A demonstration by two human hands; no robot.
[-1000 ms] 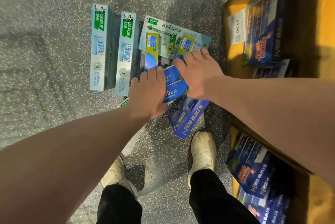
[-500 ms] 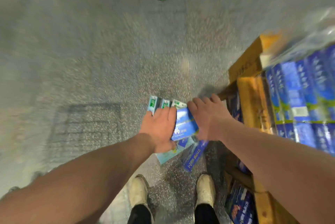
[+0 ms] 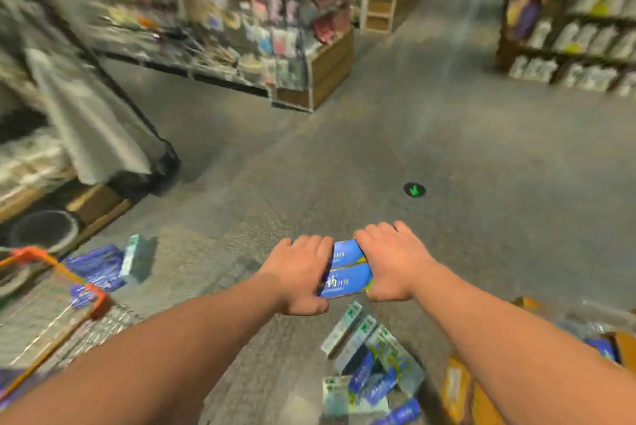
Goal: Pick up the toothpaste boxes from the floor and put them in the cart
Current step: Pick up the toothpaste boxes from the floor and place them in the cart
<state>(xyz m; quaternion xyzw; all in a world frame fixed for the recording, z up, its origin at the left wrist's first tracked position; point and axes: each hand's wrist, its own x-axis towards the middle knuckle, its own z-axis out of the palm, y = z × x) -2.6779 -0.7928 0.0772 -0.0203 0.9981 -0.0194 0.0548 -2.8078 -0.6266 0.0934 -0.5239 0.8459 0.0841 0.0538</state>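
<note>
Two blue toothpaste boxes point(image 3: 347, 273), stacked flat, are held in the air between both hands, above the grey shop floor point(image 3: 344, 163). The left hand point(image 3: 300, 275) and right hand point(image 3: 394, 261) press in from either end, fingers clamped on the boxes. More boxes point(image 3: 370, 366) lie scattered on the floor below. An orange-rimmed wire cart point(image 3: 51, 300) stands at the left.

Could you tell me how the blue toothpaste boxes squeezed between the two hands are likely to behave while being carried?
The blue toothpaste boxes look like stiff cartons, so they probably keep their shape. Only side pressure from the left hand and right hand seems to hold them, so one could slip out. They probably are light.
</note>
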